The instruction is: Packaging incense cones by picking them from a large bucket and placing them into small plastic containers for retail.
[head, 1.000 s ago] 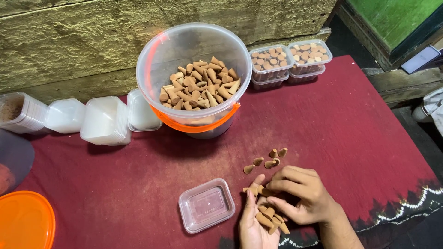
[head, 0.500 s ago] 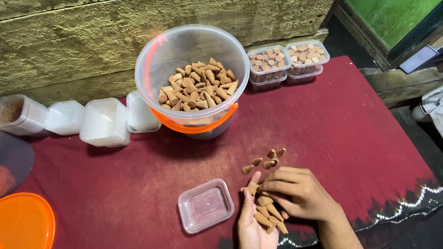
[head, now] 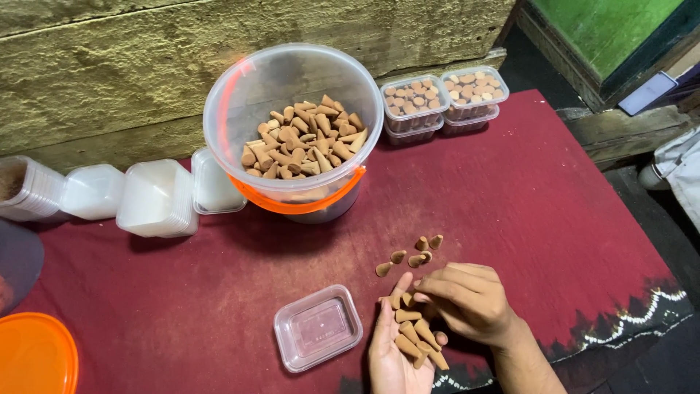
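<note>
My left hand (head: 394, 349) lies palm up at the bottom edge and holds several brown cones (head: 414, 334) lined up on the palm. My right hand (head: 470, 299) is just to its right, fingertips touching the cones at the top of the row. A few loose cones (head: 412, 257) lie on the red cloth (head: 525, 197) just above both hands. A small empty clear plastic box (head: 319, 327) sits on the cloth to the left of my left hand.
A clear bucket (head: 293, 124) with an orange band holds many cones behind the hands. Two filled clear boxes (head: 445, 101) stand to its right. Stacks of empty clear boxes (head: 157, 198) line the stone wall at left. An orange lid (head: 33, 354) lies bottom left.
My right hand has shifted slightly left over the palm, working at the cones. My left hand stays in place with the row of cones.
</note>
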